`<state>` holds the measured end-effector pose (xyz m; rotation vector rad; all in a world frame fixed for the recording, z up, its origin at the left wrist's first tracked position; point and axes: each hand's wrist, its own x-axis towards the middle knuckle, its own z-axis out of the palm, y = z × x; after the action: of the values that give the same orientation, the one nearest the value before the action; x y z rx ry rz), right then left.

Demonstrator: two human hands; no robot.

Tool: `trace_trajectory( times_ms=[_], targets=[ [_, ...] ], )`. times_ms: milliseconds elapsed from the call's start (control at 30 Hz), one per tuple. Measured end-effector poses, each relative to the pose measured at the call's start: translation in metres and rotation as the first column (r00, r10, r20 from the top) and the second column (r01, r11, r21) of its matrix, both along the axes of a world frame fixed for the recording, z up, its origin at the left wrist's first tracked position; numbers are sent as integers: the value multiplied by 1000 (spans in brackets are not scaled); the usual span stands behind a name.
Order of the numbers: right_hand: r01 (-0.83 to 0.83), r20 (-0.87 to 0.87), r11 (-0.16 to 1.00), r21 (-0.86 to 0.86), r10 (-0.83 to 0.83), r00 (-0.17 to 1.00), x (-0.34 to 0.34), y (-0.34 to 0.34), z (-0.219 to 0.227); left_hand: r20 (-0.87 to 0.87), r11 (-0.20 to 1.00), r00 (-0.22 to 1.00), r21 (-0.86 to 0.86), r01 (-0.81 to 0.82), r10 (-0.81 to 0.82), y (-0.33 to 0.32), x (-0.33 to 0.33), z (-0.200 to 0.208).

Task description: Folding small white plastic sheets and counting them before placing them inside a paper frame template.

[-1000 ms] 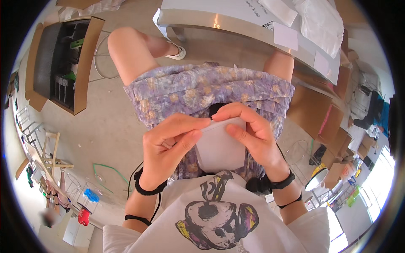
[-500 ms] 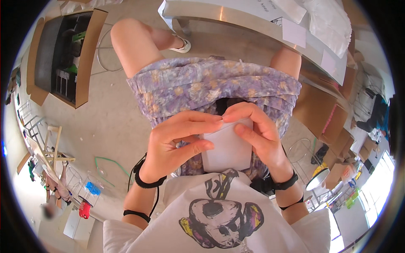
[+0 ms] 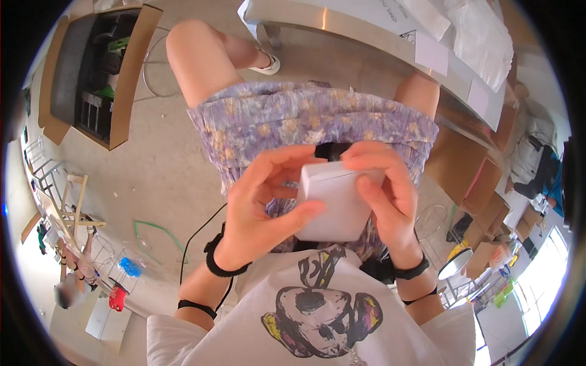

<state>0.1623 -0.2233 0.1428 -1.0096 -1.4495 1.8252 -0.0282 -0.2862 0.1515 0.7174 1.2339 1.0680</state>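
A small white box [image 3: 337,207] is held between my hands above my lap. Its narrow upper side faces up and a thin line runs along its top edge, where the lid looks closed. My right hand [image 3: 387,189] grips the right side, thumb on the broad front face and fingers over the top edge. At the left side, my left hand [image 3: 259,201] curves loosely round the box with its thumb against the front. Its index finger is raised off the upper left corner, and the other fingertips are partly hidden by the box edge.
A metal-edged table [image 3: 342,30] stands ahead, with white plastic wrapping [image 3: 482,39] on it. Brown cardboard boxes [image 3: 458,158] are at the right. An open carton with black lining [image 3: 101,79] lies at the far left. A thin black cable [image 3: 190,241] hangs by my left wrist.
My left fingers have lifted away from the top edge of the white box and spread. The box has shifted slightly right and tilted, showing more of its upper side.
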Motion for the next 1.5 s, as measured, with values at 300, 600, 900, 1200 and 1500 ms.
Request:
trace_trajectory(
  times_ms=[300, 600, 900, 1200, 1500],
  targets=[
    [100, -5, 993, 60, -100, 995, 2, 14, 36, -571, 872, 813, 337, 356, -111, 32, -4, 17],
    [-33, 290, 992, -125, 68, 955, 6, 10, 42, -804, 815, 580, 248, 524, -128, 9, 22, 7],
    [-79, 305, 978, -192, 136, 943, 20, 8, 42, -837, 822, 540, 242, 515, -92, -7, 40, -5],
    [-54, 410, 994, 90, 12, 912, 15, -5, 36, -845, 837, 527, 219, 501, -94, -9, 42, -5],
    [-36, 415, 946, 322, -107, 903, 11, -21, 17, -875, 870, 472, 149, 470, -105, -12, 46, -7]
  ],
)
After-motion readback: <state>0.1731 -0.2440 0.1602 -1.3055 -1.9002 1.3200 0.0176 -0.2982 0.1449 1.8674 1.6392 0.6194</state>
